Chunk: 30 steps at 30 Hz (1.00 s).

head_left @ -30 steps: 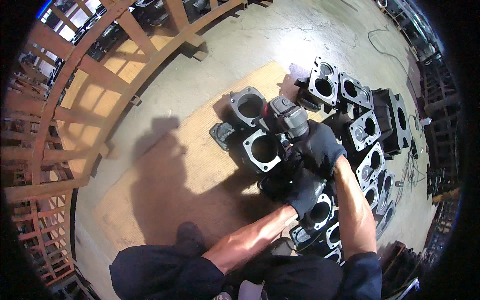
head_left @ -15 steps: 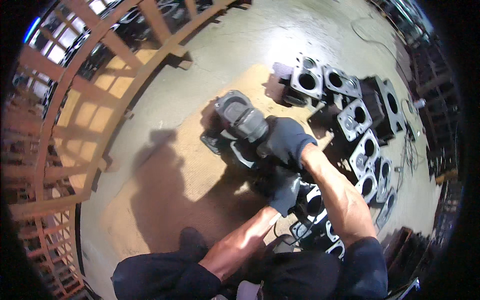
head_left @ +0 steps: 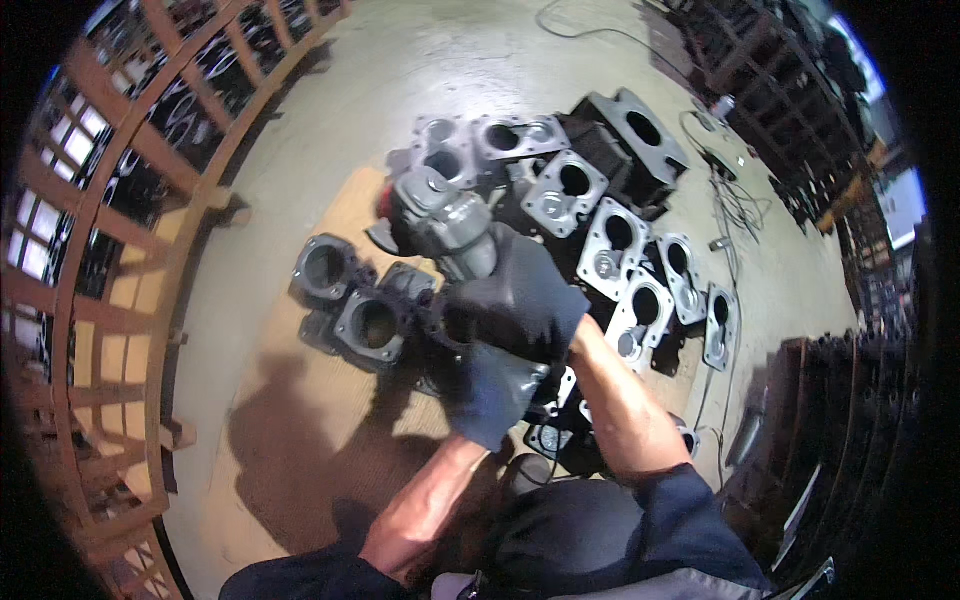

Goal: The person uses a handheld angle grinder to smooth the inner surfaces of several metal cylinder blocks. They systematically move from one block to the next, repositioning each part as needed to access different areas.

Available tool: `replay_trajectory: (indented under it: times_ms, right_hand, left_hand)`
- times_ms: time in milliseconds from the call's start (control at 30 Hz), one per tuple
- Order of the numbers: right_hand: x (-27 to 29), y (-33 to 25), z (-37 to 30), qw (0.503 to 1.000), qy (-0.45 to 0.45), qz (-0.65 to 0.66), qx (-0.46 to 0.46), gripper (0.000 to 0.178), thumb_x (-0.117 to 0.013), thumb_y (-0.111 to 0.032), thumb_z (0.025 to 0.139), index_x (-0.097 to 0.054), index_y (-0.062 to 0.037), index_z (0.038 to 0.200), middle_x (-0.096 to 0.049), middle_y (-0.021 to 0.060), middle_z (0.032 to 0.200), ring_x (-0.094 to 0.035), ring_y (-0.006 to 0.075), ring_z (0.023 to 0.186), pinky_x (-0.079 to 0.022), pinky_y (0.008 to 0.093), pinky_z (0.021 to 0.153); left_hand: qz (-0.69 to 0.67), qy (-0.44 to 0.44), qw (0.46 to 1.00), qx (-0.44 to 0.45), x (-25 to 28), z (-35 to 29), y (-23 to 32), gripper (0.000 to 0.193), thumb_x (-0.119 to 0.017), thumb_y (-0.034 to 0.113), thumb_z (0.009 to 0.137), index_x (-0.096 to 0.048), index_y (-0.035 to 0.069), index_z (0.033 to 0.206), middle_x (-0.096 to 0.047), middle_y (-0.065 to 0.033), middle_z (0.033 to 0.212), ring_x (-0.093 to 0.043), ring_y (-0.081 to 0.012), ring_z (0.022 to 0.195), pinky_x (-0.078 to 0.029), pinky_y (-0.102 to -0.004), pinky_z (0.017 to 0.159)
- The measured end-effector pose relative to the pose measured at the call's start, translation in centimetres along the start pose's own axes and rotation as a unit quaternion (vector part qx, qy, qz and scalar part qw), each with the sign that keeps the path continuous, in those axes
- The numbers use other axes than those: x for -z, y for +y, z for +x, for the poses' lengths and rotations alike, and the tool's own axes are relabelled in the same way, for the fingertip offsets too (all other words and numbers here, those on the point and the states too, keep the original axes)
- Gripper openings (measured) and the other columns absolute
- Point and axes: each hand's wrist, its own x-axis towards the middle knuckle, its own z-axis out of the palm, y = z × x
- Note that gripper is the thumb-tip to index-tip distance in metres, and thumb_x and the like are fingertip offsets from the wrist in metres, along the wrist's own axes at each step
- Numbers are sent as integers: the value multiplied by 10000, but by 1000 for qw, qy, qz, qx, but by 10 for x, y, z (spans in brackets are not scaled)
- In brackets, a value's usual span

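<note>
My right hand [head_left: 522, 298], in a dark glove, is closed round the body of a grey angle grinder [head_left: 458, 228], whose head points away from me to the far left. Just below it, my gloved left hand [head_left: 488, 392] is also closed, at the rear part of the grinder; its fingers are partly hidden and blurred. To the left of my hands lies a dark grey metal casting [head_left: 372, 328] with round flanged openings. It rests on a tan board [head_left: 290, 400], and the hands hide its right side.
Several castings with bright machined faces [head_left: 612, 240] lie to the right and far side. A taller dark block casting [head_left: 640, 125] stands beyond them. Brown slatted racks [head_left: 105, 220] line the left, and dark racks [head_left: 840, 400] the right. Cables [head_left: 735, 190] trail over the concrete floor.
My view has swung to the right. Both hands and the grinder have lifted away from the board toward the far castings, and the dark casting on the left has come into sight.
</note>
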Motion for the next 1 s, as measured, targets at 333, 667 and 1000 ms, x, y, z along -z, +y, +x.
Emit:
replay_trajectory:
  times_ms: [333,667,1000]
  right_hand:
    - [22,20,-35,970,100,173,135,434,-764,-226,694,-626,-11,1045,-646,55,856,-575,141,787,-493,319,750]
    - [50,34,-66,938,112,325,27,272,-650,-210,841,-636,-25,1040,-652,76,885,-624,169,739,-535,298,694]
    - [41,48,-80,881,192,426,-76,344,-618,-263,858,-586,-3,1081,-654,125,845,-656,222,719,-557,324,647]
  left_hand:
    - [107,-11,994,-32,-13,-10,53,575,-781,92,730,-526,-44,1227,-663,-150,1129,-643,-249,1017,-506,-387,909]
    - [401,-292,857,-139,40,36,110,519,-749,379,798,-595,-9,1107,-689,-225,933,-680,-375,886,-533,-428,804]
    - [625,-219,718,-214,160,78,86,521,-716,382,797,-583,21,1147,-636,-228,1093,-613,-371,1025,-477,-453,918]
